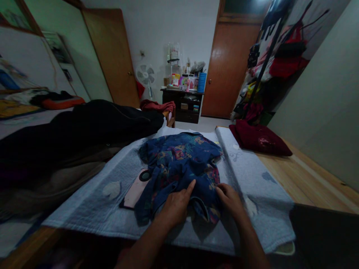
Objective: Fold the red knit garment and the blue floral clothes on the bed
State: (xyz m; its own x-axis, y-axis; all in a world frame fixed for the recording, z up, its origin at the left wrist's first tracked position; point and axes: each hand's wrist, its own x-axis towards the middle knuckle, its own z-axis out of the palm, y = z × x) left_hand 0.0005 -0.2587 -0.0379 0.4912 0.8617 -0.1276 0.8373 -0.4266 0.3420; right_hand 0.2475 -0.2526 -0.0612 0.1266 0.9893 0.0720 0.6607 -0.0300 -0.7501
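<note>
A dark blue shirt (179, 157) with a colourful print lies spread and rumpled on a light blue-grey quilted cover (207, 239). My left hand (175, 205) is on the near part of the shirt, one digit stretched out over the cloth and the other fingers bent, partly hidden by the hand and the fabric. At the shirt's right edge, my right hand (228, 196) pinches the cloth between thumb and fingers. Just left of my left hand, a fold of the shirt gapes near its lower edge. A pink flat object with a dark round disc (145, 175) lies partly under the shirt's left side.
Dark clothing (84, 130) is heaped along the left. A folded maroon cloth (260, 138) rests on the wooden boards (308, 179) at right. Farther back are a white fan (146, 74), a dark cabinet (182, 108) and hanging bags (288, 52).
</note>
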